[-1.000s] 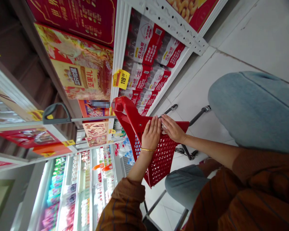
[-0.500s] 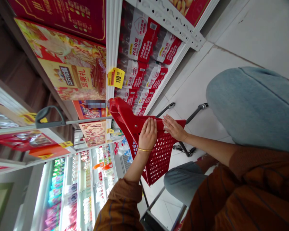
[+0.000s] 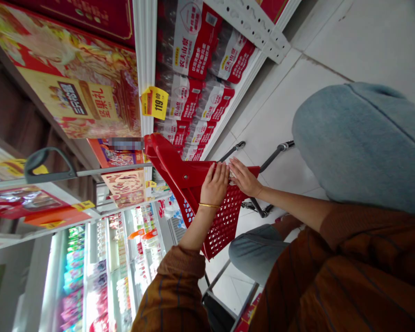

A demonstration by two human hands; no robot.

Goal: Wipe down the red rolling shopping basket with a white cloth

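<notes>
A red plastic shopping cart (image 3: 224, 230) with perforated sides stands before my body, appearing sideways in the turned picture. My left hand (image 3: 216, 182), wearing a thin gold bracelet (image 3: 209, 205), rests flat on its upper edge with the fingers stretched out. Beside it, my right hand (image 3: 245, 179) lies on the same edge. Under its fingertips shows a small whitish crumpled piece (image 3: 232, 177), mostly hidden and too small to name. The two hands nearly touch. A grey loop handle (image 3: 48, 165) on a metal rod extends from the cart.
Shelves hold packs of red-labelled water bottles (image 3: 193, 97) and gift boxes (image 3: 90, 92) close along one side. A yellow price tag (image 3: 155, 103) sticks out from a shelf edge. Lit display shelves (image 3: 114, 272) stand farther off. My jean-clad knees flank the cart over pale floor tiles (image 3: 263, 115).
My left hand has slid along the cart's edge towards my right hand, and the gap between them has narrowed. The whitish piece moved along with my right fingers. The view has shifted slightly.
</notes>
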